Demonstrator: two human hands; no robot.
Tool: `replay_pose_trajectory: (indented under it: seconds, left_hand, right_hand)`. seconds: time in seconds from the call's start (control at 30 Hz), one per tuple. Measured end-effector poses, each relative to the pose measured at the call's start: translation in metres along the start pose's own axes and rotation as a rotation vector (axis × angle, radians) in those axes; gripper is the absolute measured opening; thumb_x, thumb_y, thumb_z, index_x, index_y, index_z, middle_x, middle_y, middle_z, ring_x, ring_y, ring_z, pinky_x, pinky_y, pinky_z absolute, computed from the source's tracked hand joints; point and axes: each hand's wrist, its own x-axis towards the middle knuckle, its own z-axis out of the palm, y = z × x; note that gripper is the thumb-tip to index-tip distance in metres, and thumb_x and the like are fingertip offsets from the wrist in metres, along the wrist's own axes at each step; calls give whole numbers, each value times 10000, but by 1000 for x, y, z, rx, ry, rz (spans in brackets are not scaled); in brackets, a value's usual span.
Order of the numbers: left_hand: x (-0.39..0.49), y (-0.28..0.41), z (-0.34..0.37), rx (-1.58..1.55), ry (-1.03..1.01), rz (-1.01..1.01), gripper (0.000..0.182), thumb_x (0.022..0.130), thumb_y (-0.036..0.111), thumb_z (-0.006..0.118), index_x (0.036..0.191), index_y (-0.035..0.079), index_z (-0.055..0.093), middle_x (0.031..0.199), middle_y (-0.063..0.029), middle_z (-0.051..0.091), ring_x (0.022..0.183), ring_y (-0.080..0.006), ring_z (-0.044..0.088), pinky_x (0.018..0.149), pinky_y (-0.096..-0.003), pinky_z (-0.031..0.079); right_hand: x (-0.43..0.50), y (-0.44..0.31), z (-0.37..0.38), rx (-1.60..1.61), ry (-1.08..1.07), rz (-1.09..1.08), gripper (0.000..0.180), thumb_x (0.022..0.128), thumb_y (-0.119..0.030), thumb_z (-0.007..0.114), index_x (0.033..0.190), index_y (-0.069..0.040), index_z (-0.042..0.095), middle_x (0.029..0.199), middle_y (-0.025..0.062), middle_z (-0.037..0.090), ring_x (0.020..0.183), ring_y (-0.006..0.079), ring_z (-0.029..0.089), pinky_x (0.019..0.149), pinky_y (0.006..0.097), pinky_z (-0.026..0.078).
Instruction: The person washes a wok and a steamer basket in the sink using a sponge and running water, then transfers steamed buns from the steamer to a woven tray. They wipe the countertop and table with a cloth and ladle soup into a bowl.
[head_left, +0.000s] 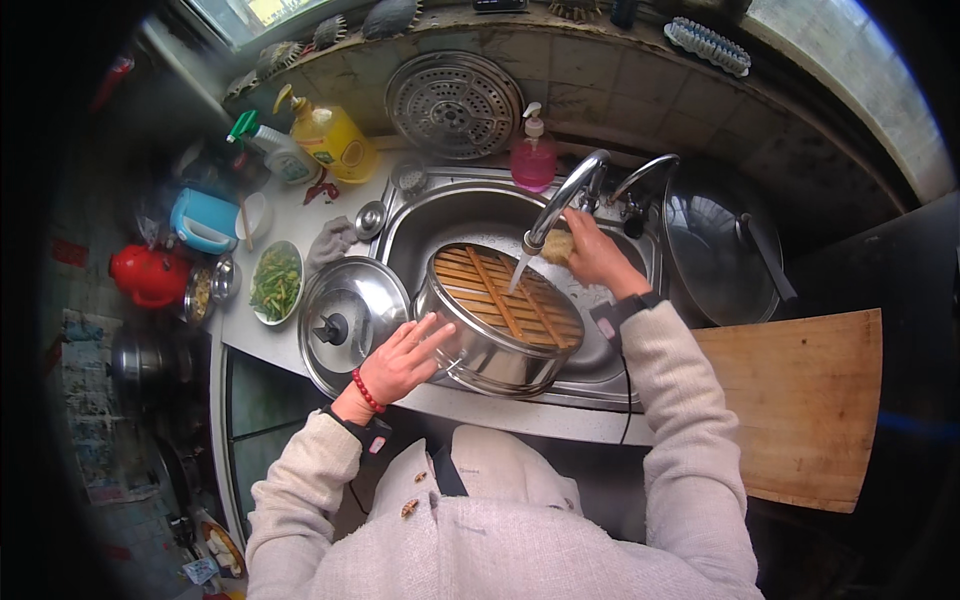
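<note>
A stainless steel steamer pot (480, 352) rests tilted over the front rim of the sink (465, 206). Inside its rim lies a slatted wooden steaming rack (480, 289). Water runs from the curved chrome faucet (566, 196) onto the slats. My left hand (401, 360), fingers spread, lies against the pot's near left side. Behind the faucet spout, my right hand (598, 251) has a tan scrubbing pad (557, 247) in its fingers, above the basin's right part. The underside of the pot is hidden.
Left of the pot are a steel lid (352, 315), a grey cloth (332, 242) and a plate of green vegetables (277, 283). A pink soap bottle (534, 161) stands behind the basin. Rightward are a large glass lid (712, 247) and a wooden board (802, 405).
</note>
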Motion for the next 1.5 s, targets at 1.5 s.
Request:
replay_pose_trajectory:
  seconds: [1.5]
  left_hand:
    - [-54,-8,-109,195,197,97,177,772,63,593,639,31,481,1237,-148,615,1182,-387,561,952,-471,496]
  right_hand:
    - [-154,-85,5,228,137,296,556,804,-15,588,1346,-98,499,1258,196,587,1071,343,622,910,372,499]
